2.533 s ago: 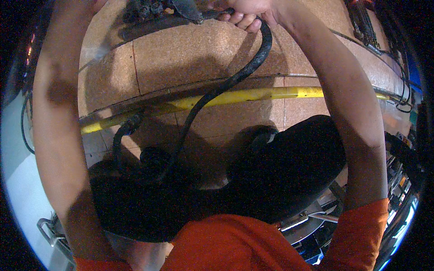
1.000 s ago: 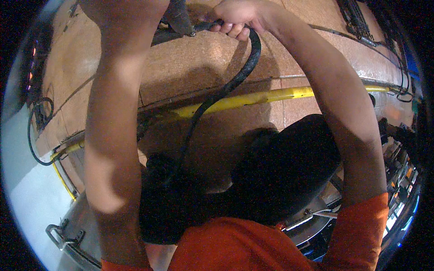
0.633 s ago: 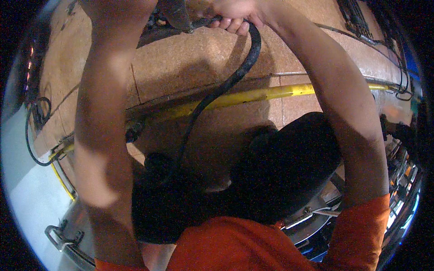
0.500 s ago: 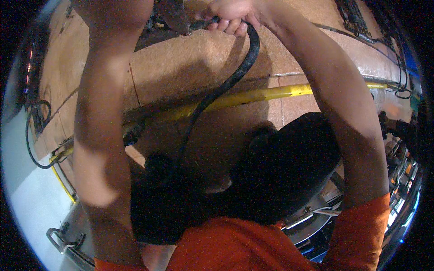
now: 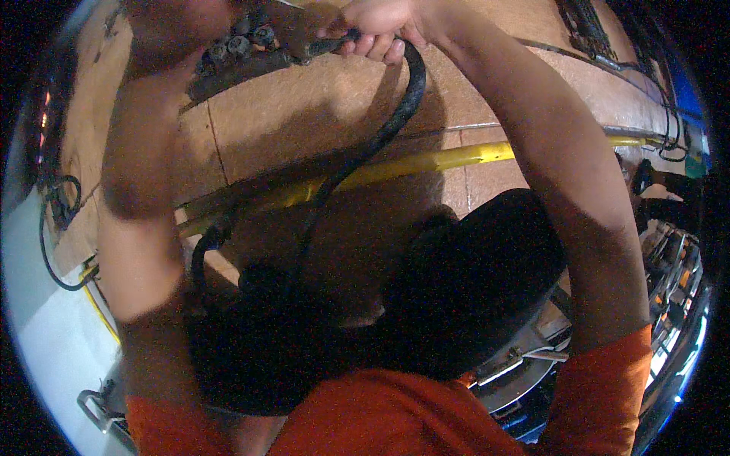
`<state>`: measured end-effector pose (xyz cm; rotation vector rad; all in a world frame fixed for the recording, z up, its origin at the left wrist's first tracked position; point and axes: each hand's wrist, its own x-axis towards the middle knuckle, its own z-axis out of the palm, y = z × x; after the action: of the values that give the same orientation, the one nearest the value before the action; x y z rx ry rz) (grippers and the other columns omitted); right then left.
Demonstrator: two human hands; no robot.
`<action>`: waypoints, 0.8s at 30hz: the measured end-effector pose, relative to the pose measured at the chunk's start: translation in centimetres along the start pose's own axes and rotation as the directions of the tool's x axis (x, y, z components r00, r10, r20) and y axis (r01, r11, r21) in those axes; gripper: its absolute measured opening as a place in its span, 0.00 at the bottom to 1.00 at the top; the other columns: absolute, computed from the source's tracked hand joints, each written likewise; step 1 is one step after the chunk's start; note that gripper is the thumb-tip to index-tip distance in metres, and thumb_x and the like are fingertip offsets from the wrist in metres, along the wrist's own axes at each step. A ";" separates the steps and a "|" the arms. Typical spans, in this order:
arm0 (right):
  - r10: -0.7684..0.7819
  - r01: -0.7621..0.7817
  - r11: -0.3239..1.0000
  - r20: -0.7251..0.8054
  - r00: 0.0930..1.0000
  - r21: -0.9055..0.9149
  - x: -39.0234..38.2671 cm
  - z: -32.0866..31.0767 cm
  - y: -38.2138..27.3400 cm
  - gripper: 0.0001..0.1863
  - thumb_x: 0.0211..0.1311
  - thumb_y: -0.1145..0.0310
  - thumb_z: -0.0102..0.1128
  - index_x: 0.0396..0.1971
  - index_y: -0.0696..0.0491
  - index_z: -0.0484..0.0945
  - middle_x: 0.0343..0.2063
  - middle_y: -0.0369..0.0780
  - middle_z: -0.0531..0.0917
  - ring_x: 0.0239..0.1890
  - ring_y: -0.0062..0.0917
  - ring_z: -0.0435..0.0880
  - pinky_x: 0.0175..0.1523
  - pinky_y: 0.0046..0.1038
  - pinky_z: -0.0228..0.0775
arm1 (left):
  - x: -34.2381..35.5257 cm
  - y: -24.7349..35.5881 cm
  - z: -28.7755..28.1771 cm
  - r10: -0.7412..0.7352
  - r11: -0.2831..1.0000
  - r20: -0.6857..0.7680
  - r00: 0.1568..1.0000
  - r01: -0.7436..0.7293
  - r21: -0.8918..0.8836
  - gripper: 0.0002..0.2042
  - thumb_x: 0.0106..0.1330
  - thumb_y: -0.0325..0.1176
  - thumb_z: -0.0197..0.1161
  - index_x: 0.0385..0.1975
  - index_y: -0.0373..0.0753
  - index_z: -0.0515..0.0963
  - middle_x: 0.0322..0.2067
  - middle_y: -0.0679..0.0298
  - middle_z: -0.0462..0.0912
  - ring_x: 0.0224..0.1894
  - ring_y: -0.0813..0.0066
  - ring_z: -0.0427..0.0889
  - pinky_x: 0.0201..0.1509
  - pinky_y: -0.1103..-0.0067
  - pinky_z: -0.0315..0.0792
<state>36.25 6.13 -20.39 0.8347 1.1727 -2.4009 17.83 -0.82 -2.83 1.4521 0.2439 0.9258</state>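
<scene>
My right hand [image 5: 376, 30] is raised to the top of the view and closed around the end of a thick black hose [image 5: 395, 114]. The hose curves down across the brown panelled surface [image 5: 304, 114] to dark shapes below. Its end meets a dark metal fitting block [image 5: 243, 49] with several round ports. My left hand [image 5: 179, 19] is at the top left next to that block. It is blurred, so its grip is unclear. Both forearms reach up from orange sleeves.
A yellow pipe [image 5: 456, 158] runs across the panels under the hose. A round black object [image 5: 479, 281] sits below it. Thin black cables [image 5: 57, 228] hang at the left by a pale surface [image 5: 46, 342]. Metal rails and wiring [image 5: 669, 266] crowd the right edge.
The fitting block has come into view at the top. My left arm has shifted and is blurred with motion. My right hand keeps its hold on the hose end.
</scene>
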 end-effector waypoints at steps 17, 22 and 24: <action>-0.002 -0.038 0.995 -0.414 0.910 -0.089 -3.4 7.1 -2.0 0.16 0.67 0.51 0.42 0.24 0.46 0.66 0.12 0.24 0.59 0.09 0.08 0.51 0.11 0.15 0.40 | 0.3 -1.1 -1.9 0.124 0.926 0.403 0.907 0.041 -0.376 0.28 0.62 0.59 0.54 0.15 0.37 0.68 0.08 0.67 0.57 0.08 0.74 0.51 0.13 0.75 0.48; -0.046 -0.012 0.992 -0.453 0.890 -0.124 -3.7 7.7 -2.1 0.19 0.68 0.53 0.39 0.19 0.45 0.64 0.09 0.23 0.54 0.09 0.09 0.48 0.12 0.15 0.40 | 0.2 -2.9 -1.8 0.186 0.820 0.271 0.944 0.003 -0.572 0.25 0.63 0.54 0.55 0.17 0.37 0.68 0.09 0.70 0.56 0.09 0.77 0.54 0.14 0.77 0.50; -0.030 -0.030 0.992 -0.464 0.885 -0.122 -3.9 8.0 -2.4 0.19 0.68 0.52 0.39 0.19 0.45 0.64 0.09 0.23 0.54 0.09 0.08 0.48 0.12 0.15 0.40 | 0.2 -2.7 -1.9 0.133 0.861 0.251 0.959 0.014 -0.509 0.23 0.64 0.52 0.53 0.19 0.36 0.68 0.10 0.71 0.57 0.10 0.78 0.55 0.14 0.78 0.51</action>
<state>35.13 1.37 -12.62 1.4208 1.4728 -2.1549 17.73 1.09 -5.53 1.0784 -0.2470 0.7479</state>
